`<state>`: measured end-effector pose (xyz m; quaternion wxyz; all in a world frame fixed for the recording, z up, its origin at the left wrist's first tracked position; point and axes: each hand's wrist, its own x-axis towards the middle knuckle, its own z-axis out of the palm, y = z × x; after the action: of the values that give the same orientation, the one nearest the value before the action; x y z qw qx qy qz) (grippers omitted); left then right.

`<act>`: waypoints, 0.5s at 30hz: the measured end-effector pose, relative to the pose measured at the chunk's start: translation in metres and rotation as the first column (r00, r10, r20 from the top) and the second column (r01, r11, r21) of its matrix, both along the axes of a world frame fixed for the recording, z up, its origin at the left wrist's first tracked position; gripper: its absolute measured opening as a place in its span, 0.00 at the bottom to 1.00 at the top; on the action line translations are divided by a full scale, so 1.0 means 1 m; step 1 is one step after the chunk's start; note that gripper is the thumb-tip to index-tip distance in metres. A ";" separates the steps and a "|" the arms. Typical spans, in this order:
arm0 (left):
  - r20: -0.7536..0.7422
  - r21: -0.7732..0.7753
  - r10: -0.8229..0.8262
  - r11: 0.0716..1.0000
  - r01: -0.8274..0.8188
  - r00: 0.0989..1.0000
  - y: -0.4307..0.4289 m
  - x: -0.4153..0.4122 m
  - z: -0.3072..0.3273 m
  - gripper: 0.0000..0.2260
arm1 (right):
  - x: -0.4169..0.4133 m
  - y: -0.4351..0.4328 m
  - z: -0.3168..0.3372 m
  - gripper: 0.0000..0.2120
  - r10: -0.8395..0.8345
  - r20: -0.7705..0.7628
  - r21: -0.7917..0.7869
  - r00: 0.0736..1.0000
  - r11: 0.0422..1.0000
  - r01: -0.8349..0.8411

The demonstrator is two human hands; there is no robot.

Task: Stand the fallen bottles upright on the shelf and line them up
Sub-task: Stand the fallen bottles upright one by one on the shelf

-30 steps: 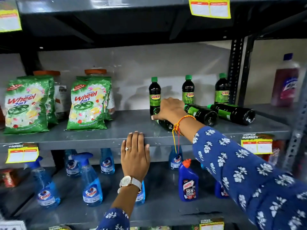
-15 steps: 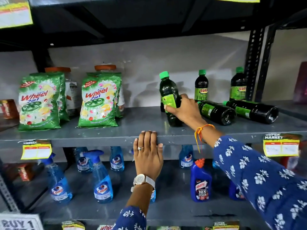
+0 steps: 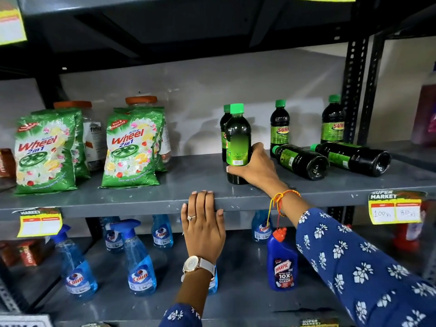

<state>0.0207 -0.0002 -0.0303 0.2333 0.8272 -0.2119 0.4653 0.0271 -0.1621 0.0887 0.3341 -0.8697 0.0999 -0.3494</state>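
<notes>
My right hand (image 3: 256,169) grips the lower part of a dark green-capped bottle (image 3: 237,138), which stands upright near the front of the grey shelf (image 3: 146,199). Right behind it another upright bottle (image 3: 224,128) is partly hidden. Two more stand at the back: one in the middle (image 3: 279,125) and one by the post (image 3: 332,121). Two bottles lie on their sides, bases toward me: one (image 3: 302,160) just right of my hand and one (image 3: 351,156) further right. My left hand (image 3: 204,224) rests flat on the shelf's front edge, holding nothing.
Green Wheel detergent bags (image 3: 132,147) and orange-lidded jars (image 3: 141,100) fill the shelf's left half. A black upright post (image 3: 354,90) bounds the right side. On the shelf below stand blue spray bottles (image 3: 139,263) and a Harpic bottle (image 3: 282,263). Yellow price tags (image 3: 395,210) hang on the edge.
My right hand has tipped the leftmost fallen bottle from lying, through a tilt, to upright on the shelf. The left hand stayed on the shelf edge. The camera moved closer.
</notes>
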 end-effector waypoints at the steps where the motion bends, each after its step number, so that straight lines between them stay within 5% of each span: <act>1: -0.002 -0.004 0.000 1.000 0.000 1.000 0.000 0.000 0.000 0.20 | 0.001 -0.002 0.000 0.32 0.051 0.003 0.057 0.999 0.997 -0.051; 4: -0.002 -0.022 -0.001 1.000 0.001 1.000 -0.002 0.000 -0.001 0.20 | 0.003 -0.007 -0.001 0.27 0.262 0.037 0.286 0.964 0.922 -0.261; 7: 0.002 -0.031 -0.008 0.999 0.008 1.000 -0.002 0.000 -0.002 0.20 | 0.007 -0.007 -0.003 0.35 0.244 0.031 0.259 0.969 0.935 -0.244; 12: 0.010 -0.032 -0.006 0.999 0.006 1.000 -0.003 0.002 -0.002 0.19 | 0.011 -0.012 -0.005 0.22 0.282 0.087 0.366 0.956 0.883 -0.294; 15: 0.010 -0.028 -0.005 1.000 0.005 1.000 -0.002 0.002 -0.002 0.19 | 0.010 -0.012 -0.004 0.28 0.344 0.092 0.396 0.934 0.848 -0.351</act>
<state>0.0223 -0.0022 -0.0320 0.2449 0.8211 -0.2086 0.4715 0.0372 -0.1738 0.0846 0.5659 -0.7816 0.0085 -0.2623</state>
